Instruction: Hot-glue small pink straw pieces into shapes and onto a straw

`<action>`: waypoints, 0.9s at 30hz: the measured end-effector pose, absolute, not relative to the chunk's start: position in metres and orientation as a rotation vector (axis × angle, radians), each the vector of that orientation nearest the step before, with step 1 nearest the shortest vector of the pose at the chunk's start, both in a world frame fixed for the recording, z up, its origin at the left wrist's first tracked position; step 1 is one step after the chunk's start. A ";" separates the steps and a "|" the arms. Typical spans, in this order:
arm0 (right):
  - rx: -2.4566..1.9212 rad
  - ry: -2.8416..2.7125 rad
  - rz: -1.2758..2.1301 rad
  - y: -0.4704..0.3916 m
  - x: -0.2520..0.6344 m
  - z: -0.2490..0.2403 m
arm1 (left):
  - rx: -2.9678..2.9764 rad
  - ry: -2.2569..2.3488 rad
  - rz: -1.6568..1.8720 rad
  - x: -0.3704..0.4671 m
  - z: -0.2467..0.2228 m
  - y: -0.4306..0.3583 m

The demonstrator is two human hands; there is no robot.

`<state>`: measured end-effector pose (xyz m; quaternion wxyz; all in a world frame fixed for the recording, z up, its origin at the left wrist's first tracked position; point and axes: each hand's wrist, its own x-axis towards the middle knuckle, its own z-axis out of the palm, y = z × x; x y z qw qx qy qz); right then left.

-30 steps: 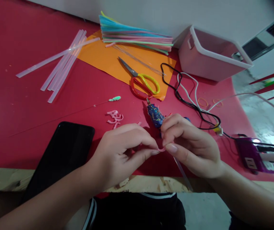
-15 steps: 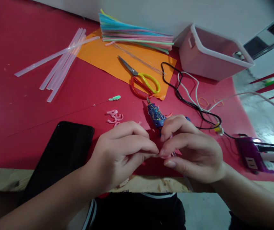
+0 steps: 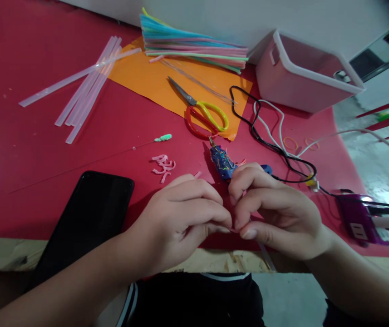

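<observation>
My left hand (image 3: 187, 218) and my right hand (image 3: 276, 213) meet near the front edge of the table, fingertips almost touching. Between them is a small pink strip (image 3: 234, 230), mostly covered by the fingers; both hands pinch it. Just beyond my right hand lies a blue glue gun (image 3: 223, 162) with a metal tip and stringy residue. Several curled pink pieces (image 3: 163, 167) rest on the red tabletop beyond my left hand. A clear stick (image 3: 265, 255) pokes out under my right hand.
Scissors (image 3: 201, 112) lie partly on orange paper (image 3: 136, 79), near pipe cleaners (image 3: 194, 45). Translucent glue sticks (image 3: 85, 91), a green-tipped wire (image 3: 163, 137) and a black phone (image 3: 88, 218) are to the left. Right are a pink bin (image 3: 289, 86), cables (image 3: 258, 136) and a purple power strip (image 3: 354, 218).
Both hands have shifted slightly, the left one to the right and the fingertips a little lower. The pink strip between them is now more covered. The view has tilted a little.
</observation>
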<state>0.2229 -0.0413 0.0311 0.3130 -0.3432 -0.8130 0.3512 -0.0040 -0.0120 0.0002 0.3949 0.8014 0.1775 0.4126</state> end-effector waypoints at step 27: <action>-1.390 -2.204 0.032 -0.032 0.256 0.009 | 0.797 1.038 0.987 -0.003 0.000 -0.001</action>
